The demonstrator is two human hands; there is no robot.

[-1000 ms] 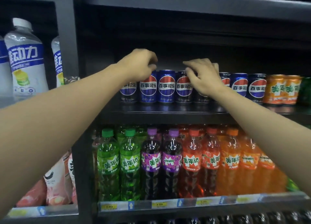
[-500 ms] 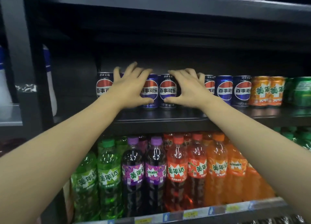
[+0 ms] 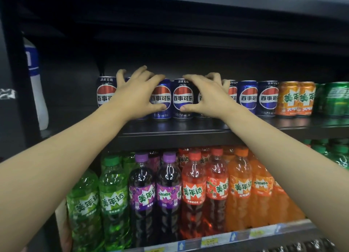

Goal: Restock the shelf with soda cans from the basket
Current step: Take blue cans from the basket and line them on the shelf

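Observation:
A row of blue Pepsi cans [image 3: 182,98] stands on the dark upper shelf [image 3: 179,130]. My left hand [image 3: 135,94] reaches over the cans left of centre. Its fingers lie across their tops and its thumb presses the front of one blue can [image 3: 160,100]. My right hand [image 3: 208,95] lies over the neighbouring cans, with its fingers curled over their tops and its thumb on the front of the middle can. Each palm hides a can. More Pepsi cans [image 3: 247,98] stand to the right. The basket is not in view.
Orange Mirinda cans [image 3: 295,98] and green cans [image 3: 336,98] fill the right end of the same shelf. Green, purple, red and orange Mirinda bottles [image 3: 168,193] pack the shelf below. A white and blue bottle [image 3: 35,85] stands beyond the left upright.
A second ago my hands were on the can tops with fingers bunched. They have since spread over the cans, thumbs at the fronts. My view has shifted right and closer.

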